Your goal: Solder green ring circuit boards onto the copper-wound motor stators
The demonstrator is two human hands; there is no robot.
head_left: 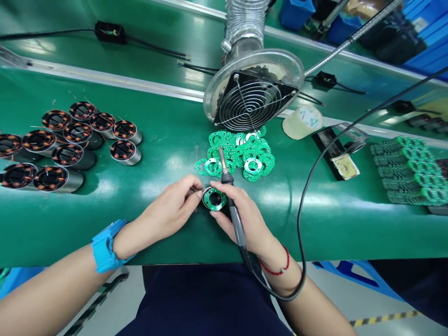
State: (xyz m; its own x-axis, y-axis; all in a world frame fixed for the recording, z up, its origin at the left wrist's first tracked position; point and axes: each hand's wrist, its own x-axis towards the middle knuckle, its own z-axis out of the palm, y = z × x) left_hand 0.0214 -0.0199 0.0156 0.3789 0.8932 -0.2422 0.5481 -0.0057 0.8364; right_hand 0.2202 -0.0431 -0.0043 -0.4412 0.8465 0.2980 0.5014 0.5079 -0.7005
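A soldering iron point(238, 224) rests across my right hand point(247, 217), its tip pointing away over the pile of boards. The thumb and fingers of that hand also close around a motor stator with a green ring-shaped circuit board point(214, 199) on top. Against the stator's left side, my left hand point(178, 200) has its thumb and fingers pinched together; what lies between them is too small to make out. Just beyond my hands is a loose pile of green ring boards point(241, 151). To the left stand several metal stators point(126, 150) with copper windings.
A fume extractor fan point(248, 105) hangs over the boards. On the right are a tape roll point(303, 122), a soldering iron stand with a sponge point(345, 167), and stacked green boards point(413, 170). The iron's black cable point(300, 219) loops beside my right forearm.
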